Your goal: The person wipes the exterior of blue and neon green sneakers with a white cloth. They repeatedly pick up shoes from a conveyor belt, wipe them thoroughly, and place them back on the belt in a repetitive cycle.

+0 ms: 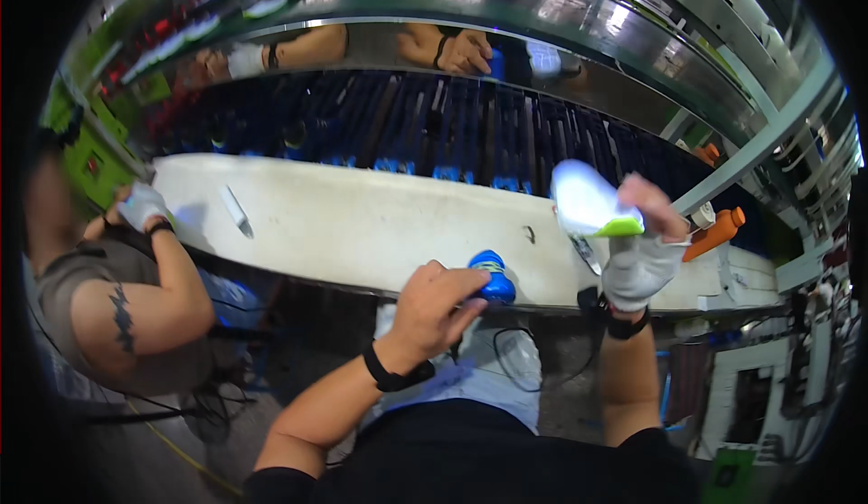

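My left hand [436, 310] is bare, with a dark band at the wrist. Its thumb and fingers close on a blue, rounded shoe-like piece [493, 289], narrowed at the middle, at the near edge of the white bench [362, 224]. The hand hides part of that piece. To the right, my right hand [646, 255] wears a white glove that leaves the fingertips bare. Raised above the bench, it grips a white shoe sole [583, 198] with a bright green end. Motion blurs the fingers and the sole somewhat.
Dark slatted racks [407, 124] run behind the bench, below a shiny metal ledge. A white tube-like tool [237, 212] lies at left, near a co-worker's gloved hand [143, 206]. A small tool [586, 255] lies under the sole. An orange bottle [717, 235] stands at right.
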The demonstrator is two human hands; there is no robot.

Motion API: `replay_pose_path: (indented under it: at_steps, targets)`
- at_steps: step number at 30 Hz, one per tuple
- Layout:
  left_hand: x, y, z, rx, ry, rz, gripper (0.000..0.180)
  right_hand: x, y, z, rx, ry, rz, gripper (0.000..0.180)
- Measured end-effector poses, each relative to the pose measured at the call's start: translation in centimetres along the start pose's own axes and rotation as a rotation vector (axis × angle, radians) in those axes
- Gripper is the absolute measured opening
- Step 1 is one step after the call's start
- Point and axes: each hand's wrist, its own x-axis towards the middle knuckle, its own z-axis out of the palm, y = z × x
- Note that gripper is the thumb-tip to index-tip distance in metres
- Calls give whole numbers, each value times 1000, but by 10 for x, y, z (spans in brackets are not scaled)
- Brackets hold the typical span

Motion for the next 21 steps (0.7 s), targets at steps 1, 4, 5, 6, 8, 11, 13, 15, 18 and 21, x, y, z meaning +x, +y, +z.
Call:
replay_pose_path:
  at_steps: [1,4,5,6,8,11,13,15,18,21]
  targets:
    - [-6,-1,7,-88,22,-111,41,-23,-9,-13,97,23,250,30]
    - [-17,0,14,-262,81,-311,29,-97,-11,-45,-82,41,789,26]
    - [-19,-1,15,-277,68,-306,26,-115,-22,-43,-95,-7,833,24]
    - [-22,-2,14,-290,47,-300,24,-124,-37,-32,-24,14,855,26]
    - [-24,-5,19,-344,100,-315,22,-132,-59,-15,-48,76,913,27]
    - [-26,1,15,-399,95,-351,20,-142,-75,2,-31,170,831,25]
    - [-21,7,6,-379,59,-318,19,-145,-74,22,-5,136,710,23]
    - [-18,13,0,-316,25,-233,19,-152,-73,37,-24,127,615,23]
    - [-23,17,-5,-383,-41,-240,26,-158,-78,52,-21,195,635,24]
    - [-28,19,-4,-374,-27,-308,28,-165,-79,48,24,84,691,29]
